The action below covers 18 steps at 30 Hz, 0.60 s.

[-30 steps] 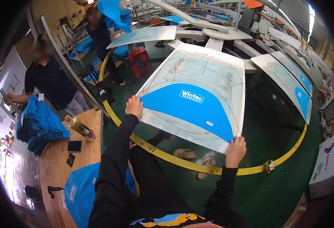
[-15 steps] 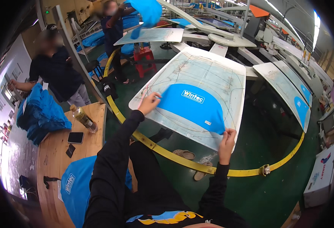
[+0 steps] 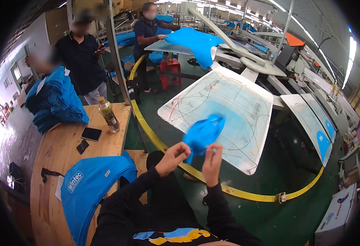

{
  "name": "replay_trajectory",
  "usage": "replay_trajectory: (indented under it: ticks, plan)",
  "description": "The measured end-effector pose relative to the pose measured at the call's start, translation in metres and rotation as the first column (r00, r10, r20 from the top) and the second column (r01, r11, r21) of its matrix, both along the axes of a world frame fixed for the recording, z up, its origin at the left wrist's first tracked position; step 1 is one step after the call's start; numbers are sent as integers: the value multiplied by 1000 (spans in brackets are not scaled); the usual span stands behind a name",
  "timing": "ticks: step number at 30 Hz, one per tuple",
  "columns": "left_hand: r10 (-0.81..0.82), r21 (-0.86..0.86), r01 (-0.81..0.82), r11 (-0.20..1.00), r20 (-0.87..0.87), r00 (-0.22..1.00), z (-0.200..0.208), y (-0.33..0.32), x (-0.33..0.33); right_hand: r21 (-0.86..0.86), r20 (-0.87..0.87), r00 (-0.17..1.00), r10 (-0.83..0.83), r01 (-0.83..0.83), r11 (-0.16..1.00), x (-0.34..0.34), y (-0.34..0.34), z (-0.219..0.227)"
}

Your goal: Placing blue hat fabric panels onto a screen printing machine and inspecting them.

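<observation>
A blue fabric panel (image 3: 204, 133) hangs bunched and blurred in the air before me, over the near left part of a white printing board (image 3: 245, 92). My left hand (image 3: 172, 159) is closed, pinching the panel's lower left edge. On its other lower edge, my right hand (image 3: 212, 163) is closed too, fingertips pinching the cloth. Dark drawn lines and a bluish stain mark the board's surface. To my left, printed blue panels (image 3: 92, 190) lie stacked over the edge of a wooden table (image 3: 57, 160).
A bottle (image 3: 108, 115), a phone (image 3: 92, 133) and a pile of blue cloth (image 3: 55, 100) are on the table. A yellow rail (image 3: 237, 193) curves around the board. Other boards (image 3: 303, 119) stand at right. One person (image 3: 81, 61) stands left; another (image 3: 147, 33) handles blue cloth (image 3: 196, 41).
The blue panel has come up off the board and toward me, now bunched between my hands. Both hands have drawn closer together. The far co-worker's cloth has come down onto a board.
</observation>
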<state>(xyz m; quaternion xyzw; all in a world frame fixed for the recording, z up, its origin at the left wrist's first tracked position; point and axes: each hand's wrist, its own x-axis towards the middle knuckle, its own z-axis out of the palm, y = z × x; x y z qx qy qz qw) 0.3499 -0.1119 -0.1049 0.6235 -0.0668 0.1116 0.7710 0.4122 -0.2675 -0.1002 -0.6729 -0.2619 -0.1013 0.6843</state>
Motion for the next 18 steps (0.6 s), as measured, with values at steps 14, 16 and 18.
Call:
replay_trajectory:
  ticks: [14,16,18]
  plan:
    - [651,-264,-720,642,-309,693,71,62,-311,458,-298,618,727,-576,677,-50,26,47]
    - [721,-245,-792,559,-329,610,70,68,-360,338,-301,591,748,-667,663,-47,50,49]
    - [889,-231,-939,254,-328,321,73,70,-393,339,-316,506,802,-729,594,-42,97,45]
